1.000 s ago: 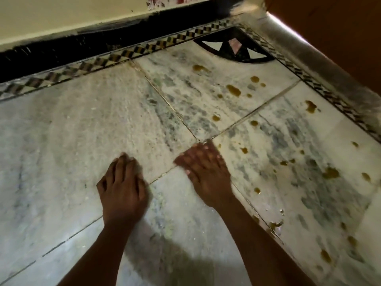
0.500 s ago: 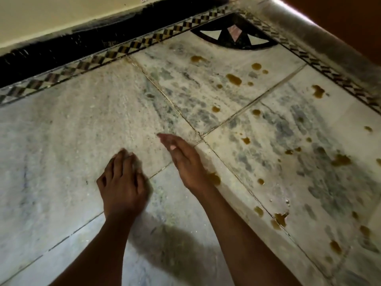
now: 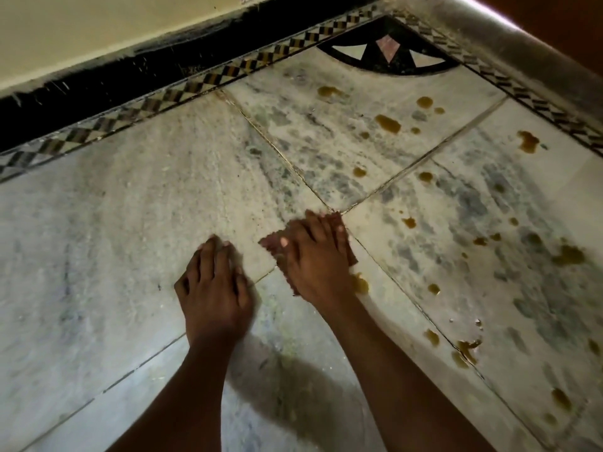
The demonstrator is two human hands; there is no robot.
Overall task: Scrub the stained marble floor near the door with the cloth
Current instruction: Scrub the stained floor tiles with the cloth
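My right hand [image 3: 315, 259] presses flat on a small reddish-brown cloth [image 3: 270, 244] near where the tile joints cross; only the cloth's edges show around my fingers. My left hand [image 3: 213, 288] lies flat on the marble floor [image 3: 114, 223] just to the left, fingers together, holding nothing. A brown stain [image 3: 360, 283] sits right beside my right wrist. Several more brown stains, such as one at the far tile [image 3: 387, 123], dot the tiles to the right and toward the corner.
A checkered inlay border [image 3: 208, 81] and black skirting [image 3: 98, 89] run along the wall at the top. A black fan-shaped inlay [image 3: 388, 55] fills the corner. A raised grey threshold [image 3: 509, 50] and the brown door [image 3: 561, 21] bound the right side.
My right hand swept left and then back right to the joint crossing; the cloth's edge shows under it now. The left hand stayed planted. The view shifted slightly.
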